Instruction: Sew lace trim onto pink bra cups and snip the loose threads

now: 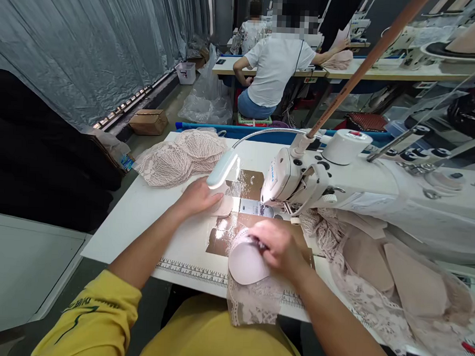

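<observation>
My right hand (277,247) is curled at the upper edge of a pale pink bra cup (247,261), near the table's front edge. A small dark object (261,244) shows at its fingers; motion blur hides its kind. A strip of lace (253,304) hangs from the cup over the edge toward my lap. My left hand (199,198) lies left of the needle area, its thumb against a small pale fabric piece (223,206). The lamp head (222,169) partly covers its fingers. Right of both hands stands the white sewing machine (292,175).
Lace bra cups (179,157) are piled at the table's back left. More lace and beige pads (406,274) lie under the machine arm at right. A printed ruler tape (194,272) runs along the front edge. Ahead, a co-worker in a white shirt (271,69) sits at another table.
</observation>
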`<state>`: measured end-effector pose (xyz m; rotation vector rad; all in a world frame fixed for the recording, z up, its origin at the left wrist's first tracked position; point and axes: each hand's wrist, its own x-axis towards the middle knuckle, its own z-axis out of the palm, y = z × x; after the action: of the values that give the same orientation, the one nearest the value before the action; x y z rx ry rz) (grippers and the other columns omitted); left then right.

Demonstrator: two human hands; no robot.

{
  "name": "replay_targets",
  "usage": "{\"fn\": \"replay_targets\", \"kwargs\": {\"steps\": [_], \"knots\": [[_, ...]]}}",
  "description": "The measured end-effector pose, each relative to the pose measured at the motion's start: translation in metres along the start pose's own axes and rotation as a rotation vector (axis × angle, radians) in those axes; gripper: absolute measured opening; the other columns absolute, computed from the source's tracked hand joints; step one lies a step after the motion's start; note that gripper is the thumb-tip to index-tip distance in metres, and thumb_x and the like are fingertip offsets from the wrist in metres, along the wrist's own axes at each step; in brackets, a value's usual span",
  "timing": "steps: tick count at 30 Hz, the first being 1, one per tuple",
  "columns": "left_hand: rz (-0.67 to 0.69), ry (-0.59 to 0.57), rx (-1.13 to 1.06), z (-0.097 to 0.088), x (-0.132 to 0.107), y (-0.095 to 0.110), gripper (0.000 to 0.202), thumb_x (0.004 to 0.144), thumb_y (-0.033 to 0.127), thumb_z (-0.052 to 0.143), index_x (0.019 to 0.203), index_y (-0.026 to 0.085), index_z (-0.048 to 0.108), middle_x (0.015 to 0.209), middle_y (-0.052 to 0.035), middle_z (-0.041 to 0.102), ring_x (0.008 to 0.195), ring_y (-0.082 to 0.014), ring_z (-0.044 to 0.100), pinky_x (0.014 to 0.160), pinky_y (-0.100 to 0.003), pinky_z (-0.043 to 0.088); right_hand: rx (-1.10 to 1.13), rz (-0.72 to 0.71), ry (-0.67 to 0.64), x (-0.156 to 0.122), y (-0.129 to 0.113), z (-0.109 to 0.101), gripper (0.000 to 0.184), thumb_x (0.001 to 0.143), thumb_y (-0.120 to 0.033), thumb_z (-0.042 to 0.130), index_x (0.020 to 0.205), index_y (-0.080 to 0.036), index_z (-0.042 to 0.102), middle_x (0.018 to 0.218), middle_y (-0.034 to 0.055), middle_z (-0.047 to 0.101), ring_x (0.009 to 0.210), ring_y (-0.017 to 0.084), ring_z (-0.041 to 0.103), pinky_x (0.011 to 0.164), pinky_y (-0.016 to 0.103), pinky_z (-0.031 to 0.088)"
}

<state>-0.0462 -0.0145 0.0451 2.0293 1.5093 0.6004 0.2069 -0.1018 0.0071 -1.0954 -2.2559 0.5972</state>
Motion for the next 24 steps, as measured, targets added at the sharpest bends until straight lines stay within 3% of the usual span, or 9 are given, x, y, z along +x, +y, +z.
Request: {"fn": "replay_targets", "kwargs": {"steps": [3, 5, 7, 10, 14, 17, 20, 24], "knots": [[-0.108, -0.003, 0.027, 0.01, 0.027, -0.014, 0.06, 0.067, 0.034, 0.07, 0.122, 0.016, 0.055, 0.129, -0.0127, 0.053, 0.115, -0.032, 0.05, 0.093, -0.038, 0.04, -0.018, -0.213, -0.216, 0.002, -0.01, 0.006, 0.029, 0.082, -0.013, 0.046, 0.099, -0.024, 0.067, 0.106, 0.0074, 0.066, 0.087, 0.019, 0.061, 0.069, 0.028, 0.045], [-0.171, -0.063, -0.02, 0.017, 0.035, -0.021, 0.057, 0.061, 0.031, 0.072, 0.114, 0.014, 0.059, 0.108, -0.011, 0.062, 0.099, -0.0299, 0.057, 0.082, -0.034, 0.043, -0.044, -0.211, -0.298, 0.001, -0.009, 0.005, 0.022, 0.074, -0.009, 0.05, 0.081, -0.022, 0.066, 0.088, 0.0045, 0.068, 0.075, 0.017, 0.058, 0.063, 0.027, 0.042], [-0.181, -0.144, -0.077, 0.024, 0.034, -0.022, 0.039, 0.06, 0.028, 0.07, 0.096, 0.014, 0.064, 0.08, -0.0046, 0.062, 0.076, -0.0233, 0.059, 0.066, -0.029, 0.043, -0.061, -0.122, -0.317, -0.002, -0.002, 0.001, 0.018, 0.064, -0.006, 0.051, 0.064, -0.021, 0.06, 0.067, 0.001, 0.063, 0.062, 0.015, 0.053, 0.056, 0.026, 0.036], [-0.159, -0.254, -0.208, 0.029, 0.021, -0.015, 0.019, 0.064, 0.03, 0.066, 0.076, 0.015, 0.061, 0.061, 0.002, 0.051, 0.058, -0.0146, 0.051, 0.053, -0.023, 0.036, -0.006, 0.086, -0.286, -0.005, 0.009, -0.006, 0.017, 0.065, -0.008, 0.051, 0.068, -0.021, 0.06, 0.063, -0.0013, 0.062, 0.058, 0.015, 0.053, 0.056, 0.026, 0.035], [-0.106, -0.331, -0.444, 0.034, 0.003, -0.001, 0.024, 0.074, 0.038, 0.061, 0.075, 0.015, 0.058, 0.068, 0.0008, 0.054, 0.062, -0.0124, 0.052, 0.056, -0.022, 0.039, 0.166, 0.314, -0.081, 0.0, 0.015, -0.002, 0.012, 0.082, -0.029, 0.054, 0.076, -0.021, 0.062, 0.073, 0.0009, 0.065, 0.068, 0.017, 0.059, 0.063, 0.028, 0.042], [-0.145, -0.379, -0.711, 0.038, -0.003, 0.005, 0.03, 0.072, 0.042, 0.067, 0.077, 0.014, 0.058, 0.07, 0.0001, 0.055, 0.063, -0.012, 0.053, 0.058, -0.022, 0.041, 0.338, 0.383, 0.069, 0.006, 0.015, 0.008, 0.022, 0.08, -0.035, 0.06, 0.095, -0.02, 0.065, 0.092, 0.0051, 0.069, 0.085, 0.021, 0.062, 0.074, 0.031, 0.047], [-0.18, -0.413, -0.831, 0.042, -0.005, 0.005, 0.033, 0.07, 0.043, 0.071, 0.079, 0.013, 0.059, 0.071, -0.0001, 0.057, 0.064, -0.0119, 0.054, 0.06, -0.023, 0.042, 0.493, 0.389, 0.058, 0.009, 0.013, 0.013, 0.039, 0.078, -0.03, 0.063, 0.116, -0.021, 0.062, 0.112, 0.0073, 0.067, 0.101, 0.023, 0.061, 0.086, 0.034, 0.047], [-0.137, -0.432, -0.839, 0.043, -0.006, 0.004, 0.03, 0.073, 0.04, 0.071, 0.084, 0.014, 0.06, 0.078, -0.0011, 0.06, 0.069, -0.013, 0.056, 0.063, -0.023, 0.043, 0.505, 0.424, 0.019, 0.007, 0.011, 0.011, 0.021, 0.082, -0.033, 0.057, 0.09, -0.018, 0.068, 0.086, 0.0037, 0.069, 0.08, 0.021, 0.061, 0.072, 0.031, 0.047]]}}
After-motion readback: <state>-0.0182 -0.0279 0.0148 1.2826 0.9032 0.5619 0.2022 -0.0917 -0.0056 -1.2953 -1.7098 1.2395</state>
